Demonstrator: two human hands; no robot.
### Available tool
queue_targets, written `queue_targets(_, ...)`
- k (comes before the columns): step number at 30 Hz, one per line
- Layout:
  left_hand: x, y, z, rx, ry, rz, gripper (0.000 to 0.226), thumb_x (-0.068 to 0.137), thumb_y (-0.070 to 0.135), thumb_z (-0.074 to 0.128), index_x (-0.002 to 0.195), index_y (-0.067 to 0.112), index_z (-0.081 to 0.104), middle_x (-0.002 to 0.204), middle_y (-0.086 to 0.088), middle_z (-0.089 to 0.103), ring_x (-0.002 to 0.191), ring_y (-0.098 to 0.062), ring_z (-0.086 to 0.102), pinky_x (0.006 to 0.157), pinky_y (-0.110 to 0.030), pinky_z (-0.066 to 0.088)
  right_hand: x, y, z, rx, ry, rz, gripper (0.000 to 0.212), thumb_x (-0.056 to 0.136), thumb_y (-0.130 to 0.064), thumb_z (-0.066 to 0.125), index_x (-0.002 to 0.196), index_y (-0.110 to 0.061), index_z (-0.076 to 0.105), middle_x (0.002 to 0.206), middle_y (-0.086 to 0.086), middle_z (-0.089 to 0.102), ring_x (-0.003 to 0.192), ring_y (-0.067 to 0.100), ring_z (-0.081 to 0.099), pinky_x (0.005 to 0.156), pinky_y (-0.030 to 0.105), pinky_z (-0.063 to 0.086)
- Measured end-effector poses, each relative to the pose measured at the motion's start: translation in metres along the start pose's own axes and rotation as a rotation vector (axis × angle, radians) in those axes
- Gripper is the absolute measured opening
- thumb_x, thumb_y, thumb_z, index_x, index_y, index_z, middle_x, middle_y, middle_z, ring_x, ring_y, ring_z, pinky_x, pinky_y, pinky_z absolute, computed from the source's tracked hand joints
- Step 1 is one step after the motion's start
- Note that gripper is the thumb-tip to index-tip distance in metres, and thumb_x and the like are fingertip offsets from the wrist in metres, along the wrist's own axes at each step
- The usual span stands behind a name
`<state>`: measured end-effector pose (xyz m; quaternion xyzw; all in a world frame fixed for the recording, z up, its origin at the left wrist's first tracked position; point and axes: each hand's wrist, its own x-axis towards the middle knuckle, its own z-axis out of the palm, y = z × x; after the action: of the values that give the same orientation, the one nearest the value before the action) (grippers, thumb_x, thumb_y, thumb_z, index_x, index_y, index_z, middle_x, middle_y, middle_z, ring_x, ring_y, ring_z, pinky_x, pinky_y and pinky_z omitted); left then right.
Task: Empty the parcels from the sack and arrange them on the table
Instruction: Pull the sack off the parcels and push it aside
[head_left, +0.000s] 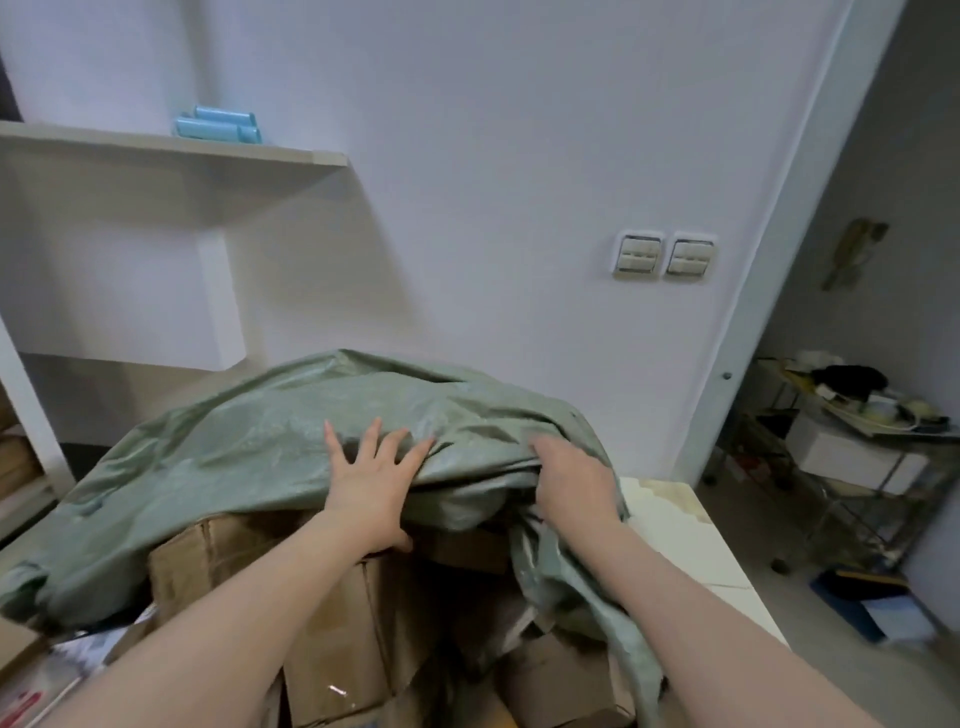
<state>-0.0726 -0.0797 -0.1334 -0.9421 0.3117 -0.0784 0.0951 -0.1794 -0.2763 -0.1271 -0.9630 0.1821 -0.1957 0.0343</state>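
left hand (371, 480) presses flat, fingers spread, on the sack (249, 436) while right hand (574, 486) beside it clutches bunched cloth, likely to peel it off the boxes (343, 623) underneath.

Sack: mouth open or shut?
Open. The sack mouth gapes toward the camera, cardboard parcels showing under its lifted edge, which the right hand grips; left hand rests on top.

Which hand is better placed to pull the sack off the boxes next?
Probably the right hand: it grips the bunched edge of the sack; the left hand lies flat on top, fingers spread.
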Motion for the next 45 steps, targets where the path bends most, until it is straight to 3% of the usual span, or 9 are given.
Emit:
queue_targets(6,0.019,-0.008,-0.048,-0.051,0.240,-0.023,0.047,0.098,0.012,0.042,0.140,0.034,0.040,0.138,0.003,0.049,0.138,-0.021,0.036,0.111,-0.070,0.001,0.024,0.013,-0.077,0.189,0.165,-0.194,0.033,0.090,-0.010,0.051,0.119,-0.024,0.056,0.107,0.002,0.068,0.096,0.031,0.062,0.079,0.033,0.044)
queue_targets(14,0.041,-0.025,-0.105,0.072,-0.430,0.389,0.039,0.087,0.002,0.044,0.117,0.015,0.065,0.122,-0.008,0.064,0.110,-0.028,0.060,0.091,-0.036,0.048,0.032,0.032,-0.090,-0.184,-0.776,-0.172,0.033,0.093,-0.037,0.059,0.070,-0.019,0.045,0.077,0.002,0.051,0.081,0.020,0.048,0.069,0.031,0.035)
queue_targets(18,0.057,-0.004,-0.108,0.118,-0.591,0.407,0.036,0.092,0.010,0.053,0.127,0.015,0.059,0.128,-0.008,0.061,0.114,-0.028,0.058,0.092,-0.034,0.046,0.051,0.030,-0.078,-0.390,-0.390,0.156,0.017,0.093,-0.015,0.050,0.097,-0.019,0.066,0.102,-0.002,0.065,0.103,0.027,0.060,0.084,0.032,0.044)
queue_targets(22,0.088,-0.007,-0.112,0.199,-0.031,0.125,0.035,0.094,0.019,0.050,0.127,0.022,0.059,0.129,-0.008,0.051,0.122,-0.030,0.045,0.096,-0.036,0.037,0.084,0.030,-0.068,-0.401,-0.044,0.312,0.033,0.093,-0.004,0.042,0.120,-0.014,0.059,0.117,0.006,0.065,0.109,0.026,0.063,0.077,0.032,0.050)
queue_targets(29,0.162,-0.035,-0.100,-0.227,0.361,-0.236,0.031,0.099,0.010,0.038,0.117,0.018,0.062,0.114,-0.012,0.048,0.098,-0.036,0.060,0.074,-0.040,0.045,0.166,0.054,0.001,0.188,-0.234,0.382,0.092,0.077,-0.087,0.022,0.151,-0.041,-0.007,0.163,-0.002,0.008,0.148,0.034,0.008,0.109,0.071,0.010)
queue_targets(32,0.203,-0.046,-0.064,-0.449,0.259,-0.153,0.036,0.103,0.031,0.036,0.138,0.034,0.045,0.142,-0.003,0.042,0.123,-0.033,0.050,0.106,-0.058,0.030,0.187,0.063,0.042,0.239,-0.281,0.411,0.100,0.066,-0.096,0.012,0.148,-0.046,-0.015,0.163,-0.007,0.002,0.149,0.031,0.001,0.109,0.072,0.003)
queue_targets(35,0.232,-0.045,-0.020,-0.438,-0.018,-0.053,0.057,0.091,0.073,0.021,0.146,0.057,0.014,0.161,0.015,0.008,0.149,-0.029,0.008,0.099,-0.077,-0.011,0.197,0.080,0.090,0.257,-0.367,0.496,0.102,0.067,-0.096,0.011,0.150,-0.042,-0.013,0.163,-0.002,0.006,0.150,0.030,0.004,0.114,0.065,0.002)
queue_targets(41,0.235,-0.041,0.044,-0.454,-0.429,0.006,0.067,0.080,0.086,0.017,0.143,0.062,0.016,0.160,0.020,0.012,0.149,-0.034,0.001,0.097,-0.082,-0.007,0.176,0.080,0.127,0.713,-0.610,0.664,0.075,0.089,-0.071,0.037,0.139,-0.016,0.049,0.143,0.008,0.050,0.127,0.026,0.050,0.110,0.034,0.036)
queue_targets(45,0.215,-0.049,0.040,-0.511,-0.283,0.055,0.064,0.088,0.077,0.021,0.148,0.052,0.020,0.160,0.020,0.012,0.150,-0.022,0.000,0.106,-0.072,-0.011,0.179,0.075,0.112,0.365,-0.542,0.617,0.069,0.097,-0.061,0.031,0.132,-0.007,0.056,0.139,0.017,0.053,0.126,0.030,0.051,0.108,0.037,0.036)
